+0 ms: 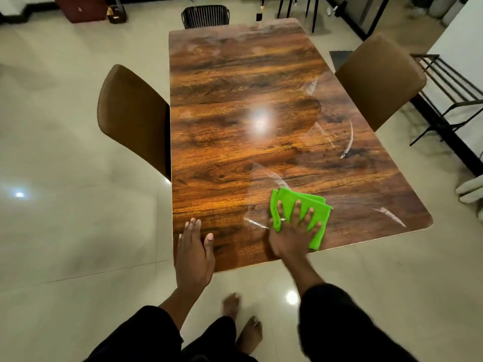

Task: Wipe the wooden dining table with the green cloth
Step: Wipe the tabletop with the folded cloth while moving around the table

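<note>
The wooden dining table [235, 113] is a long glossy top with dark grain that runs away from me. Wet streaks arc across its right and near parts. A folded green cloth [317, 209] lies flat near the table's near edge, right of centre. My right hand [292, 231] presses on the cloth with fingers spread. My left hand [194, 253] rests flat on the near left corner of the table, fingers together, holding nothing.
A brown padded chair [130, 116] stands at the table's left side and another [379, 79] at its right. A black wire chair [205, 15] is at the far end. A black metal rack [449, 100] stands at the right. My bare feet [248, 333] are on the tiled floor.
</note>
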